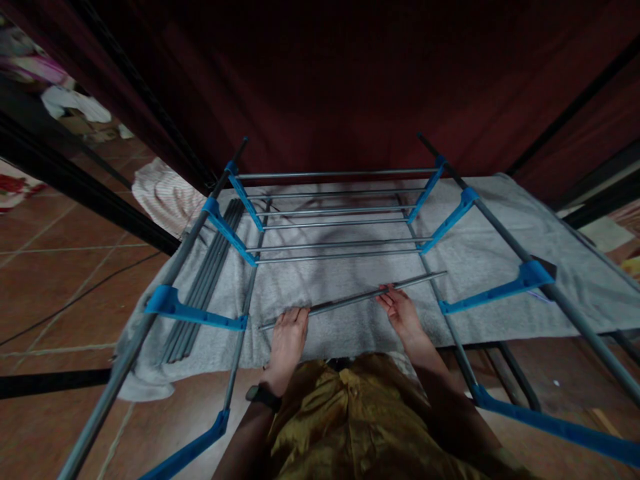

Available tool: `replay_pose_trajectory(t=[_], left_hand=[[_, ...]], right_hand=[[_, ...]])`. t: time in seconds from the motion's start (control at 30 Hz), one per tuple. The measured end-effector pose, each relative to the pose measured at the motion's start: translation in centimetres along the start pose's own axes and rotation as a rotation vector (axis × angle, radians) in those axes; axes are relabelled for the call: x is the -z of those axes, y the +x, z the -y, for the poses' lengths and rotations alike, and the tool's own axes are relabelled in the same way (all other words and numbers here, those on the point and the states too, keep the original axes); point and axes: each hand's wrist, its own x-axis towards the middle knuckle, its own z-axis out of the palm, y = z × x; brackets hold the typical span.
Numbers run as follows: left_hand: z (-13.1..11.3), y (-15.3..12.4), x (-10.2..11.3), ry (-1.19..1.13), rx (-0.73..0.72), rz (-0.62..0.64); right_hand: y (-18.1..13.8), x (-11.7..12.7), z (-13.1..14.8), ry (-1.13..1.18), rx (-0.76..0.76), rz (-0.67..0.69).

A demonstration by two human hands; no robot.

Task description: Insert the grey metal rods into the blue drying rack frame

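A thin grey metal rod (350,299) runs slantwise between my hands, above a grey towel (500,267) spread on the floor. My left hand (287,340) grips the rod near its lower left end, fingers curled over it. My right hand (400,310) pinches it further right, with the far end sticking out towards the frame's right side. Around me stands a shelf frame of grey tubes with blue plastic brackets (190,310). Two upper tiers (335,213) carry several rods fitted across.
A bundle of spare grey rods (210,267) lies on the towel at the left. A dark red curtain (350,80) hangs behind. Brown tiled floor (60,280) with a black cable lies at left, crumpled cloth (165,193) beyond. Blue brackets and tubes flank me.
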Motion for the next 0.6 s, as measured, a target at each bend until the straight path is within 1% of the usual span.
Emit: replay_pose_trajectory(t=[0.17,0.43,0.6], left_hand=[[-0.7,0.7,-0.5,0.067,-0.085,0.065],[-0.8,1.8,-0.6,0.074,-0.162,0.075],[-0.7,2.4,-0.6,-0.049,-0.168,0.080]], right_hand=[[0.1,0.3,0.0,-0.011,-0.013,0.015],[0.1,0.6,0.1,-0.011,-0.019,0.033],[0.2,0.7,0.0,-0.019,-0.024,0.047]])
